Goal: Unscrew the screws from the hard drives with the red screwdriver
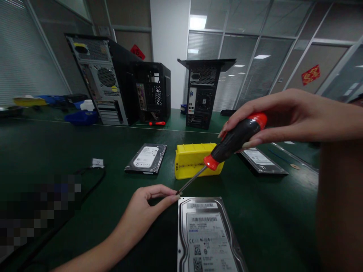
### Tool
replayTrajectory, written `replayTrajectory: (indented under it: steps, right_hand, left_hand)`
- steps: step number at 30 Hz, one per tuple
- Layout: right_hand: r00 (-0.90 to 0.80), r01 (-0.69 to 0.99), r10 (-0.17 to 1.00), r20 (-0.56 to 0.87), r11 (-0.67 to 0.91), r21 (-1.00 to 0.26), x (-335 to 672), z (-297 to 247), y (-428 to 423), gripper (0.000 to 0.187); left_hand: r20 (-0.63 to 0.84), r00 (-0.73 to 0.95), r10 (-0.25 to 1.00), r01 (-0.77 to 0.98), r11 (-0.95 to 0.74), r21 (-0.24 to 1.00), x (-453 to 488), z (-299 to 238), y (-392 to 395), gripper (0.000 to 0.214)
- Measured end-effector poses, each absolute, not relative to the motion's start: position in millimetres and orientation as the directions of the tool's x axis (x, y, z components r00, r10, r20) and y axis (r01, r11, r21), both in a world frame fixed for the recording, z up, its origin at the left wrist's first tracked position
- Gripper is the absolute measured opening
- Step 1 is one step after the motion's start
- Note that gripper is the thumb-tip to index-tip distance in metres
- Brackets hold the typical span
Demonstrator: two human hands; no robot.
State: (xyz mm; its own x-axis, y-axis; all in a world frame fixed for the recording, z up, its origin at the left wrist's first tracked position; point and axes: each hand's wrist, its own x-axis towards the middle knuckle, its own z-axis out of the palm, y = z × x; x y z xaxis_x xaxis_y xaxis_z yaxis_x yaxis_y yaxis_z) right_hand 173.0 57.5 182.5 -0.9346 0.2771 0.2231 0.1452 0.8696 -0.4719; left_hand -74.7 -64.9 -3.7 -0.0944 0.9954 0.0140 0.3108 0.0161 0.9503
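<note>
My right hand (286,113) grips the black and red handle of a screwdriver (227,147), held slanted down to the left. Its tip sits at the top left corner of a silver hard drive (208,236) lying label up on the green table in front of me. My left hand (147,207) rests beside that corner, thumb and forefinger pinched together right at the screwdriver tip; whether a screw sits between them is too small to see.
A yellow plastic box (194,160) stands just behind the drive. Two more hard drives (146,158) (262,160) lie left and right of it. Three open computer cases (102,79) (154,90) (202,92) stand at the back, with a second screwdriver (155,123). A black cable (90,181) runs at the left.
</note>
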Motion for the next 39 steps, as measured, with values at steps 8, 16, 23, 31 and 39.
replayTrajectory:
  steps: [8,16,23,31,39]
  right_hand:
    - [-0.861,0.133,0.344,0.375,0.863,-0.487,172.6,181.4,60.6,0.031]
    - [-0.840,0.142,0.353,0.412,0.876,-0.462,166.7,180.5,56.1,0.038]
    - [-0.855,0.130,0.335,0.396,0.878,-0.460,168.8,180.9,55.3,0.032]
    - [-0.880,0.114,0.323,0.347,0.855,-0.506,164.1,179.0,55.9,0.030]
    - [-0.902,0.110,0.297,0.315,0.861,-0.498,163.6,180.7,54.0,0.029]
  left_hand:
    - [0.137,-0.027,0.990,0.473,-0.108,0.874,-75.6,-3.0,-60.7,0.013]
    - [0.087,0.050,0.995,0.491,-0.100,0.865,-76.7,-1.5,-54.0,0.015]
    - [0.027,0.077,0.997,0.458,-0.060,0.887,-78.7,1.6,-50.8,0.016]
    - [0.038,0.104,0.994,0.436,-0.080,0.896,-77.6,1.7,-50.9,0.016]
    - [-0.013,0.140,0.990,0.474,-0.056,0.879,-80.2,5.4,-53.3,0.019]
